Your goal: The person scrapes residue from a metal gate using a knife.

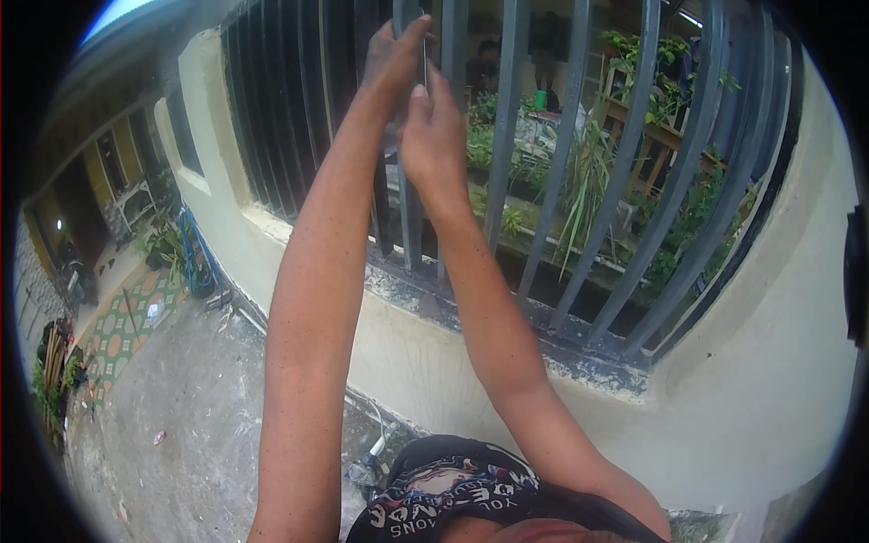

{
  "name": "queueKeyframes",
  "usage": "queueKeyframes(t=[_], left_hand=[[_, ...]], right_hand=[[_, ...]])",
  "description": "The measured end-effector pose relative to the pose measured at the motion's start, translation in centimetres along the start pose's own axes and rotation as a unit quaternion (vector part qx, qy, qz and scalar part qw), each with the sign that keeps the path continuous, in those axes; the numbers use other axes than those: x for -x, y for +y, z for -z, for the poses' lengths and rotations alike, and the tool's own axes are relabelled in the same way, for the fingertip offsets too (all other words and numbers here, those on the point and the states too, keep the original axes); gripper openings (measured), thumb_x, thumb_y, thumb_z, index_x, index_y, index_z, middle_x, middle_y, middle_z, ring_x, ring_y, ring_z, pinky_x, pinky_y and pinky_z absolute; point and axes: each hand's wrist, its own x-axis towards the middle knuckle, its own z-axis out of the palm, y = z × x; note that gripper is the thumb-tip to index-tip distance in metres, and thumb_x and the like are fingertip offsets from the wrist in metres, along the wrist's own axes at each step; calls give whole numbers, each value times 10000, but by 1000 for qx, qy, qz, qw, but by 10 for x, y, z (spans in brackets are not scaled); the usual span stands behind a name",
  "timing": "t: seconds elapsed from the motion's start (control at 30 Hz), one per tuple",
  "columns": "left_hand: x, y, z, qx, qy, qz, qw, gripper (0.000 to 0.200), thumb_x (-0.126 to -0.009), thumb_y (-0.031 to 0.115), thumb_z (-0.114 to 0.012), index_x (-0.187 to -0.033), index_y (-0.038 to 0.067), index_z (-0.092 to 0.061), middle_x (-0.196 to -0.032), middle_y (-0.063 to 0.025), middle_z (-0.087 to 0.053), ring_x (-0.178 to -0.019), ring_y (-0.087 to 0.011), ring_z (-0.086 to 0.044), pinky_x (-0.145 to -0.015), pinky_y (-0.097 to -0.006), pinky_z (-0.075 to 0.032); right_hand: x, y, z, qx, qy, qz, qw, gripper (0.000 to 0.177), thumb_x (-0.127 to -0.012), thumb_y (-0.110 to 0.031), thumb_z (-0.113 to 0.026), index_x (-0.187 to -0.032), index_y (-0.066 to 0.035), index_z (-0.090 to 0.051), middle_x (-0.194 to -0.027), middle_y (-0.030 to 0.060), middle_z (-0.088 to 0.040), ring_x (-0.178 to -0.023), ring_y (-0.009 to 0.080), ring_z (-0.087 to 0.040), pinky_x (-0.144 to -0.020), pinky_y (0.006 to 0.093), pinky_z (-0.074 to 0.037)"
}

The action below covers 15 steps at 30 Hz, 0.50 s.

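Both my arms reach up to a fence of grey metal bars (pixel 507 136) set on a low cream wall (pixel 434 362). My left hand (pixel 394 56) is the higher one, fingers pinched on the top of a thin dark metal strip (pixel 424 56) that stands upright against a bar. Just below it, my right hand (pixel 433 136) is closed, its thumb pointing up along the lower end of the same strip. What the strip is cannot be made out.
Behind the bars are green plants (pixel 588 181), a wooden frame (pixel 661 136) and a person far back (pixel 484 63). A bare concrete floor (pixel 199 407) runs left to a patterned tile path (pixel 127 326) and a blue hose (pixel 195 249). Debris lies at the wall's foot (pixel 371 462).
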Motion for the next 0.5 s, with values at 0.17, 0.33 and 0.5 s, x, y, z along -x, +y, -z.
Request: queueKeyframes(t=[0.17,0.33,0.5], left_hand=[[3,0,2,-15,-17,-11,1000,567,-904,475,-695,-1210,-1,-676,-1006,-109,-731,-951,-199,-671,-866,-346,-512],[14,-9,5,-4,-35,15,999,618,-959,547,-623,-1251,5,-677,-1065,-116,-723,-987,-212,-661,-918,-352,-491],[37,-45,12,72,-55,87,992,742,-1021,679,-442,-1149,-3,-705,-969,-111,-699,-941,-177,-662,-877,-329,-514]], right_hand=[[20,4,-6,-52,22,-18,998,506,-1127,-278,-360,-1604,-108,-363,-1412,277,-603,-1264,442,-627,-1097,523,-488],[23,-12,7,-96,-35,-62,993,509,-1113,-253,-374,-1595,-89,-388,-1458,277,-564,-1316,403,-598,-1134,495,-464],[18,11,-4,-48,17,3,999,499,-1108,-261,-400,-1566,-66,-439,-1483,269,-548,-1357,438,-547,-1164,490,-430]])
